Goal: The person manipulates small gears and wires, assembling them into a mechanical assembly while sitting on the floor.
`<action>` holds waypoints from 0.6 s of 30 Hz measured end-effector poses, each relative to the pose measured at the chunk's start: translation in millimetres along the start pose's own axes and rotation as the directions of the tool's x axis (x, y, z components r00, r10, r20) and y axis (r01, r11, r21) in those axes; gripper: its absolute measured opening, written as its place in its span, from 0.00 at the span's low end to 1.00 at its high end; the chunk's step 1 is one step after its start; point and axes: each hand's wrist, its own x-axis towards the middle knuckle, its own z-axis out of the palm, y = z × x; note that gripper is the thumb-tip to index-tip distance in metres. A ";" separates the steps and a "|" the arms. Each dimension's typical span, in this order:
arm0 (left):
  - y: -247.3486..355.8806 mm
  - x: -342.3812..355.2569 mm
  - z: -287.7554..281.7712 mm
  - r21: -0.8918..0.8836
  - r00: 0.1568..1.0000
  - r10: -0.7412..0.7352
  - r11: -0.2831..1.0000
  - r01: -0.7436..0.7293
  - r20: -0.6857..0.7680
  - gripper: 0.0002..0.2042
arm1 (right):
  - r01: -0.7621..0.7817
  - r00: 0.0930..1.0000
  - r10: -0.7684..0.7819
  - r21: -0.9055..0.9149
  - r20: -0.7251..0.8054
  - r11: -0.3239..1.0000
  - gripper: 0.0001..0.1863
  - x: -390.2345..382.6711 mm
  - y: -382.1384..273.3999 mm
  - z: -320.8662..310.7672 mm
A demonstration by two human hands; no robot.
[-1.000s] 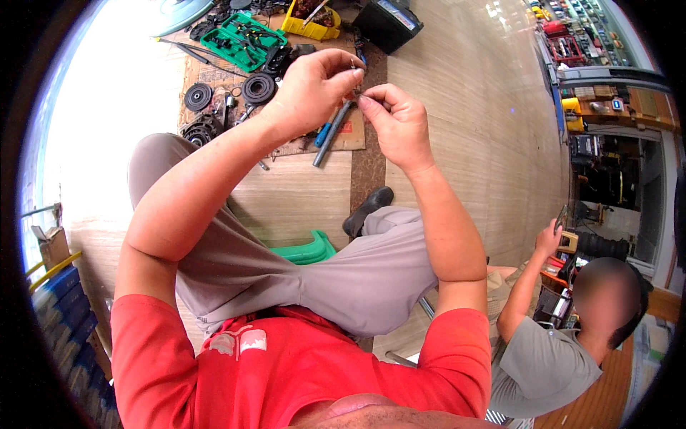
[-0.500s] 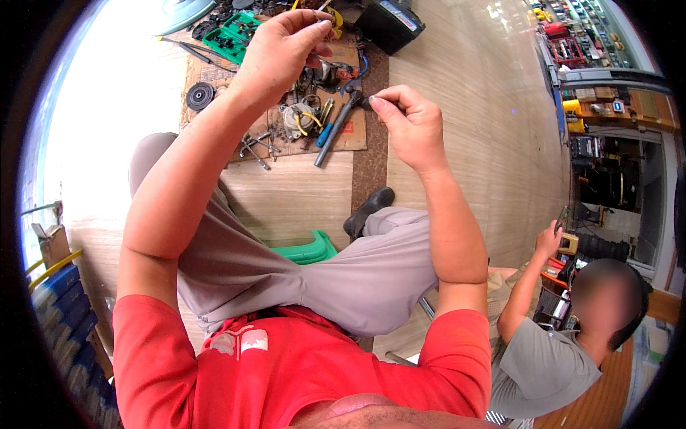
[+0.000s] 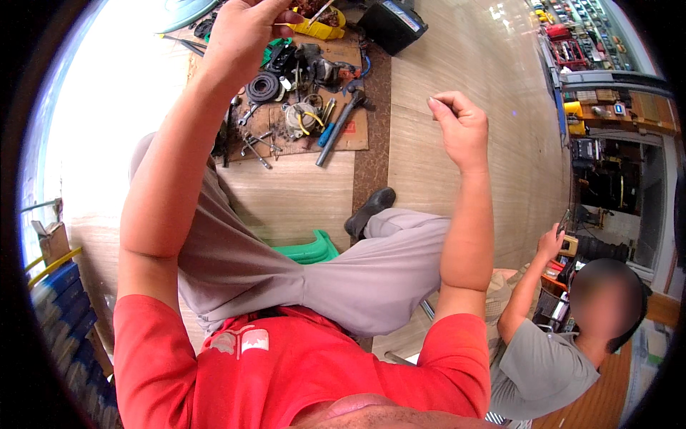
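Note:
My left hand is raised over the far left of the cardboard, partly cut off by the top edge. Its fingers are bent in a pinch, and what lies between them cannot be made out. Off to the right, above the floor, my right hand has thumb and forefinger pressed together. Anything in that pinch is too small to name. Below and between the hands lie a hammer, a round metal motor part with yellow-handled pliers across it, and a coiled black strip.
Several small metal tools lie on the cardboard. A yellow container with reddish wire stands at the back, beside a black battery. A green stool is between my legs. Another person sits at the right, holding something dark.
My left hand has moved up and left, partly out of the picture, uncovering the coiled strip and yellow container. My right hand has shifted right, away from the hammer, still pinched.

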 end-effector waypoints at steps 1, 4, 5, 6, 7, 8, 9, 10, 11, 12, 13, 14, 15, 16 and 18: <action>2.3 1.1 -0.5 -0.008 1.000 0.008 1.000 -0.008 -0.020 0.11 | -0.007 1.000 0.007 -0.057 -0.005 0.998 0.04 -0.2 2.5 -5.4; 2.9 8.7 -9.6 -0.055 0.999 0.022 0.998 -0.024 -0.028 0.10 | -0.034 0.999 0.036 -0.185 0.007 0.982 0.05 0.6 18.5 -22.7; 6.2 10.5 -11.4 -0.107 0.999 -0.002 0.994 -0.002 -0.040 0.09 | -0.049 0.999 0.051 -0.204 0.002 0.978 0.06 0.5 23.8 -28.4; 9.3 12.2 -12.1 -0.159 0.998 -0.027 0.987 0.018 -0.051 0.09 | -0.064 0.998 0.064 -0.222 -0.003 0.973 0.06 0.5 29.0 -33.7; 12.6 9.7 -9.3 -0.158 0.996 -0.018 0.987 0.004 -0.090 0.07 | -0.078 0.997 0.078 -0.239 -0.007 0.968 0.06 0.8 35.8 -39.0; 14.9 10.9 -9.3 -0.162 0.996 -0.019 0.987 0.005 -0.086 0.07 | -0.088 0.996 0.087 -0.248 -0.017 0.965 0.06 1.0 42.1 -45.7; 16.5 12.6 -11.9 -0.165 0.996 -0.019 0.986 0.005 -0.082 0.07 | -0.099 0.995 0.095 -0.257 -0.027 0.961 0.07 1.3 49.4 -52.5; 14.7 14.9 -14.6 -0.169 0.997 -0.022 0.985 0.009 -0.076 0.07 | -0.112 0.994 0.106 -0.266 -0.037 0.957 0.07 0.5 58.5 -59.7; 14.6 17.7 -19.0 -0.180 0.999 0.009 0.983 -0.018 -0.054 0.06 | -0.144 0.990 0.136 -0.272 -0.048 0.951 0.07 1.2 66.6 -66.4; 14.1 19.4 -23.3 -0.195 0.998 0.003 0.981 -0.016 -0.067 0.06 | -0.175 0.984 0.166 -0.278 -0.059 0.945 0.07 2.0 74.5 -73.0; 13.7 21.0 -23.6 -0.214 0.997 -0.008 0.977 -0.008 -0.075 0.05 | -0.212 0.977 0.200 -0.287 -0.073 0.934 0.08 0.5 83.9 -81.5; 17.4 21.2 -21.9 -0.231 0.996 -0.016 0.973 -0.004 -0.084 0.05 | -0.221 0.975 0.203 -0.303 -0.091 0.927 0.08 -0.9 92.9 -89.8; 20.4 21.4 -19.0 -0.187 0.989 -0.015 0.982 -0.012 -0.146 0.04 | -0.230 0.973 0.205 -0.320 -0.108 0.919 0.09 -2.8 101.7 -97.9; 23.4 21.9 -22.2 -0.186 0.991 0.011 0.982 -0.035 -0.132 0.03 | -0.234 0.971 0.205 -0.333 -0.121 0.913 0.10 -2.9 105.2 -102.1; 28.2 22.7 -31.7 -0.183 0.993 0.063 0.980 -0.081 -0.104 0.03 | -0.294 0.952 0.239 -0.365 -0.189 0.883 0.11 -7.0 111.9 -110.2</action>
